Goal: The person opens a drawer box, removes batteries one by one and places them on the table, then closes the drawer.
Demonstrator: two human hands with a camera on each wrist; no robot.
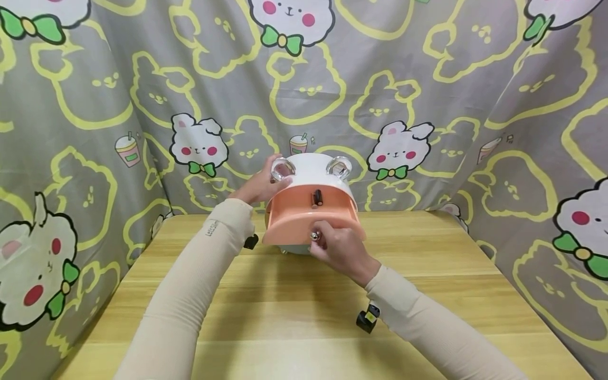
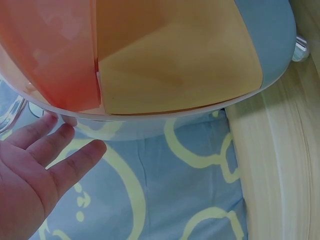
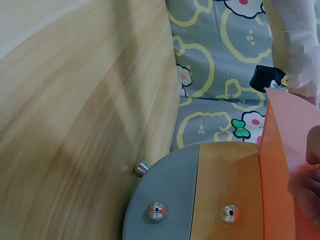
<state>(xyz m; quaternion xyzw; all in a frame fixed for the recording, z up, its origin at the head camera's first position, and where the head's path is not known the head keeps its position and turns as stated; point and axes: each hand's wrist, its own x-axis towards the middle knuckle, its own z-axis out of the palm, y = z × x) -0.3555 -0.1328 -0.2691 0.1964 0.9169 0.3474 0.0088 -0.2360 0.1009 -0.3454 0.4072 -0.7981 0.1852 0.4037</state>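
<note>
A small white drawer cabinet [image 1: 311, 166] with clear ear-shaped rings [image 1: 339, 168] on top stands on the table. Its coral top drawer [image 1: 290, 227] is pulled out, and a small dark tube-like item [image 1: 317, 198] shows inside. My right hand [image 1: 339, 248] pinches the silver knob [image 1: 315, 236] at this drawer's front. Beside the left ear ring, my left hand [image 1: 266, 182] rests against the cabinet's white shell, its fingers [image 2: 75, 167] fairly straight. Below the coral drawer sit a tan drawer [image 3: 227, 182] and a grey-blue one [image 3: 162, 190], both pushed in, each with a silver knob.
The wooden table [image 1: 285, 316] extends forward of the cabinet and to both sides. A grey curtain [image 1: 313, 74] with cartoon bunnies hangs close behind it and along both sides. Silver feet [image 3: 142, 168] support the cabinet. A black wrist device [image 1: 368, 318] hangs under my right forearm.
</note>
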